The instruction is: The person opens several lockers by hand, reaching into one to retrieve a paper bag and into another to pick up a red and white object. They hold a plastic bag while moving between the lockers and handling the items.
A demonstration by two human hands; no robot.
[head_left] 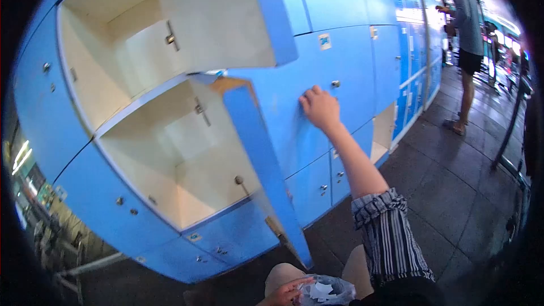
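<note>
My right hand (319,107) is stretched out and rests its fingers on the blue front of a closed locker (345,62), just right of an open locker door (263,164). That door stands swung out from an empty cream-coloured compartment (181,153). Above it a second compartment (113,51) is also open, its door (226,11) swung wide. At the bottom edge my left hand (286,293) holds a crumpled clear plastic bag (326,292) with white paper in it, close to my knees.
The blue locker wall (408,51) runs away to the right along a dark tiled floor (453,192). Another person (466,39) stands facing the lockers at the far right. Metal stands (510,130) line the right side.
</note>
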